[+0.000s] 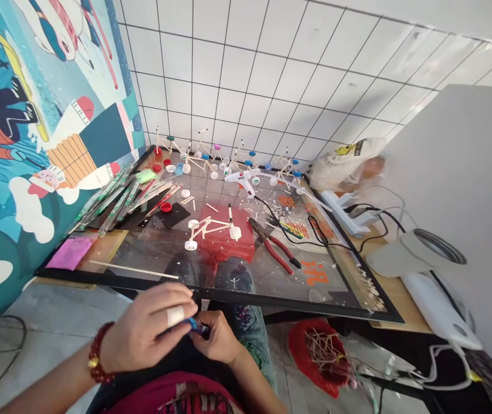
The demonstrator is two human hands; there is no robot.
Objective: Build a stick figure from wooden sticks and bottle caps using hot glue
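Right now, a small blue object (196,326), largely hidden by the hands, is held above the person's lap, just off the near edge of the desk (280,303). The right hand (218,339) has its thumb and bent fingers clamped on it; the left hand (157,325), with a white wrap (175,315) on one finger and a red beaded bracelet (99,353) at the wrist, curls over its other side, though I cannot tell whether those fingers grip it. Beyond them, a pale loose stick (134,269) lies along the near edge, left of the middle, with a pink packet (69,253) at the near left corner. Farther in, a stick frame with white wheels (206,225) stands partly over a red patch (243,230), and red-handled pliers (274,247) lie open to its right. Wrapped packets (119,198) are heaped at the left edge. A white glue gun (243,181) rests toward the far edge, before a row of similar frames (252,162). Below the desk, right of the person, sits a red bag (295,345) containing sticks (326,348).
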